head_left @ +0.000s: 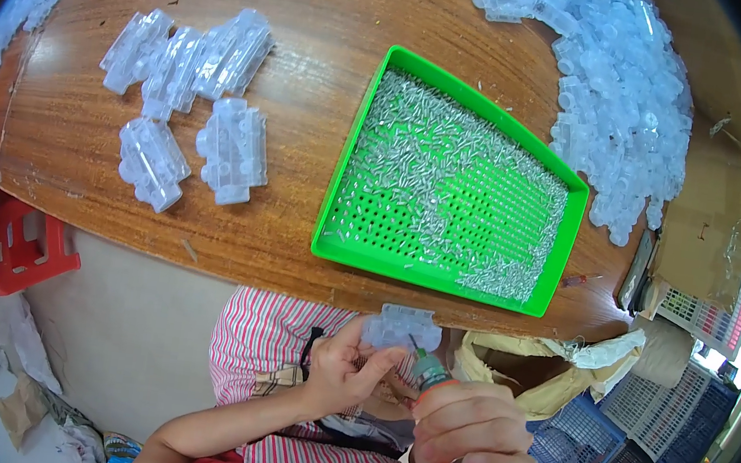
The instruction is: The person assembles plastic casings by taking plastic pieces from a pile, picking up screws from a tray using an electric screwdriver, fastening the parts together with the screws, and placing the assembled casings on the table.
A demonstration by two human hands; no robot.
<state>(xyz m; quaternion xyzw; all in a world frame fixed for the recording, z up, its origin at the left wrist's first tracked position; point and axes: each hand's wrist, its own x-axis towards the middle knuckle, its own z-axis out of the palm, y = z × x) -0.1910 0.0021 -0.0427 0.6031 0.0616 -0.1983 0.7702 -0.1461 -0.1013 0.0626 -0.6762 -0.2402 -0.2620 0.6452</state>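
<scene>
At the table's front edge, my left hand (pixel 341 371) grips a clear plastic housing (pixel 402 326) from its left side, thumb along the near side. My right hand (pixel 477 433) is wrapped round an orange electric screwdriver (pixel 437 391) with a greenish nose. Its thin bit points up and left at the housing; whether a screw sits under the tip is too small to tell. Just beyond, a green perforated tray (pixel 331 227) lies on the wooden table with many loose silver screws (pixel 403 157) scattered over its bottom.
Several clear housings (pixel 232 152) lie at the table's left. A large heap of clear plastic parts (pixel 622 105) fills the far right. An open yellowish sack (pixel 544 396) stands below the right edge, near blue crates (pixel 573 446). A red stool (pixel 34 255) is at the left.
</scene>
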